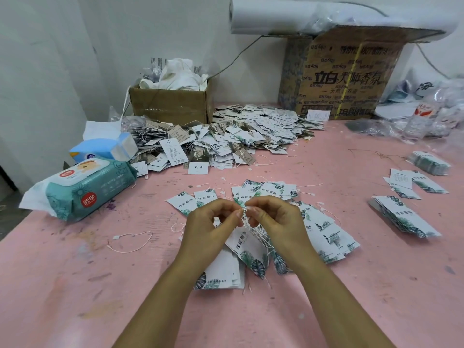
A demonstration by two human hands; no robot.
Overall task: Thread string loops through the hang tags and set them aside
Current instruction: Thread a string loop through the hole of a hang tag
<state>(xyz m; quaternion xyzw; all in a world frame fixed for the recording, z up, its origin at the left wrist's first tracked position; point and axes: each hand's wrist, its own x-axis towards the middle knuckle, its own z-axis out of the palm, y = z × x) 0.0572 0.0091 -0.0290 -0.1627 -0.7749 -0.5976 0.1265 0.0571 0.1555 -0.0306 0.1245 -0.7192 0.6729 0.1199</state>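
The white card hang tag with green leaf print (247, 244) lies tilted just under my hands, over a loose spread of matching tags (324, 232) on the pink tabletop (75, 285). My left hand (208, 227) and right hand (276, 219) meet above it, curled fingertips pinching the thin white string loop (259, 233). A teal wipes pack (82, 192) lies well to the left.

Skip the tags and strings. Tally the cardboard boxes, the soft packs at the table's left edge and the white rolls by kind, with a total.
Cardboard boxes: 2, the small open box and the large printed box
Wet-wipe pack: 1
Tissue pack: 1
White roll: 1
Total: 5
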